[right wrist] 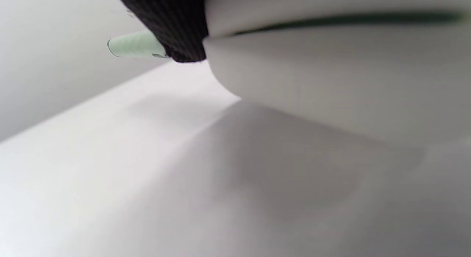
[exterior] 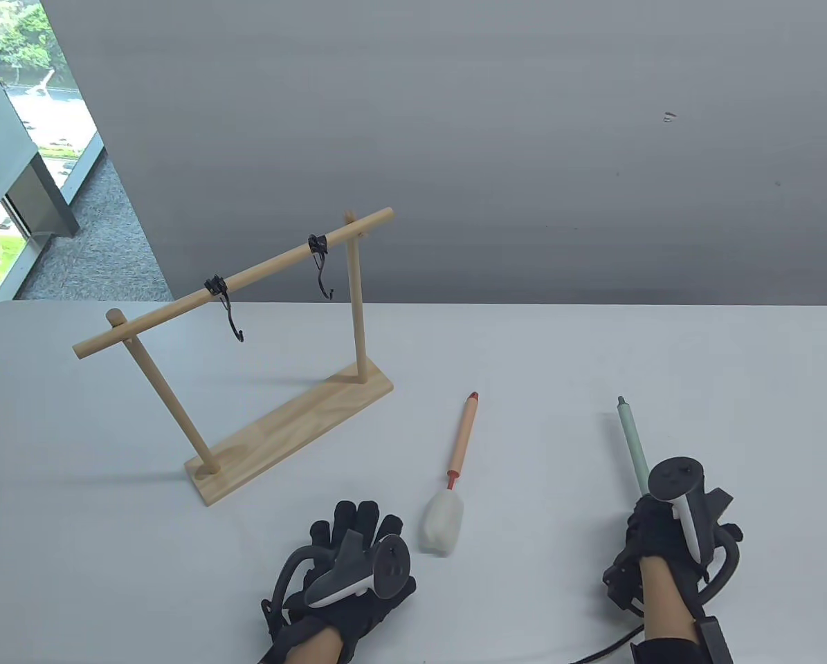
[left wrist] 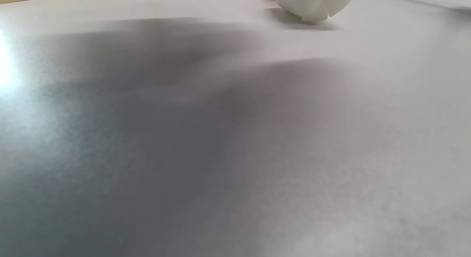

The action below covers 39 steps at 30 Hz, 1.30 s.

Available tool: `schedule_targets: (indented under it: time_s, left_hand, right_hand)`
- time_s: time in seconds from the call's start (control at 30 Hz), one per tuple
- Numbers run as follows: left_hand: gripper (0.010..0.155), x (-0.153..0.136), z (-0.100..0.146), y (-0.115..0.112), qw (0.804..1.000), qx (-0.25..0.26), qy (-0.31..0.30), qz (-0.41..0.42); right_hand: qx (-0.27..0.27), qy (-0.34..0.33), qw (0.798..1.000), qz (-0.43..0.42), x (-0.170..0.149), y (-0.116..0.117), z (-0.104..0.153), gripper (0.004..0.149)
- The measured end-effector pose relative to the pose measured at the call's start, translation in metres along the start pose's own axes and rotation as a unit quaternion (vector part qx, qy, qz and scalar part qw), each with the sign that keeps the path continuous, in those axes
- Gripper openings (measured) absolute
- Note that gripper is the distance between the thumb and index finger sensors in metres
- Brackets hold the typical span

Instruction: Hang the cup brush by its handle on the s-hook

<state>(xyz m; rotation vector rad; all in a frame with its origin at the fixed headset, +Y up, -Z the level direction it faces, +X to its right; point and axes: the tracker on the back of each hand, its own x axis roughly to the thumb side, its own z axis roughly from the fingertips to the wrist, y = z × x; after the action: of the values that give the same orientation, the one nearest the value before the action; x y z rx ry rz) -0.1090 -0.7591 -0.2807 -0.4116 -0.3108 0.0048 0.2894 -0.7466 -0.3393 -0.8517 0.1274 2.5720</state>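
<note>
Right hand (exterior: 669, 546): grips green brush (exterior: 632, 443), right of the rack (exterior: 247, 332).
Left hand (exterior: 347, 567): fingers spread flat on tabletop (exterior: 108, 553).
Orange brush (exterior: 455, 477): between the hands.

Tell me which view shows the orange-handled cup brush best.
The table view: the whole orange-handled cup brush lies there, sponge head toward the left hand. The left wrist view catches only its white sponge head at the top edge. The right wrist view misses it.

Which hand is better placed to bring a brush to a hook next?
Right. The right hand is already on the green brush. The left hand rests flat beside the orange brush, holding nothing. Both hooks hang free.
</note>
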Motion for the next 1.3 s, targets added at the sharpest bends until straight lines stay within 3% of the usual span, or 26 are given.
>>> schedule_targets:
  time_s: [0.2,0.3,0.4,0.5,0.57,0.67,0.8,0.9,1.17,1.3]
  left_hand:
    - [0.079,-0.004,0.005,0.026,0.990,0.064,0.059,0.108]
    - [0.077,-0.003,0.006,0.041,0.969,0.120,0.058,0.207]
    - [0.074,-0.001,0.003,0.053,0.932,0.130,0.040,0.336]
    - [0.074,-0.001,-0.003,0.055,0.875,0.148,0.010,0.460]
    - [0.073,-0.004,-0.006,0.050,0.861,0.160,0.007,0.482]
    - [0.074,-0.008,-0.007,0.038,0.856,0.173,-0.016,0.486]
    - [0.073,-0.012,-0.001,0.033,0.838,0.177,-0.001,0.517]
    - [0.070,-0.013,0.003,0.031,0.845,0.188,0.039,0.500]
    - [0.067,-0.003,-0.002,0.026,0.835,0.158,0.011,0.527]
    - [0.057,0.000,0.000,0.023,0.834,0.169,0.027,0.524]
  right_hand:
    - [-0.007,-0.195,0.980,-0.025,0.055,0.001,0.041,0.045]
    - [0.003,-0.258,0.966,-0.017,0.081,0.005,0.065,0.044]
    - [0.006,-0.307,0.951,-0.025,0.106,0.010,0.092,0.045]
    - [0.022,-0.349,0.936,-0.027,0.128,0.019,0.120,0.045]
    - [0.022,-0.372,0.928,-0.021,0.137,0.025,0.135,0.045]
    - [0.023,-0.398,0.917,-0.017,0.145,0.036,0.153,0.045]
    - [0.007,-0.423,0.906,-0.013,0.145,0.047,0.170,0.045]
    - [-0.027,-0.439,0.898,0.027,0.144,0.050,0.179,0.045]
    - [-0.053,-0.466,0.882,0.053,0.144,0.054,0.190,0.045]
    - [-0.064,-0.483,0.871,0.068,0.145,0.059,0.197,0.045]
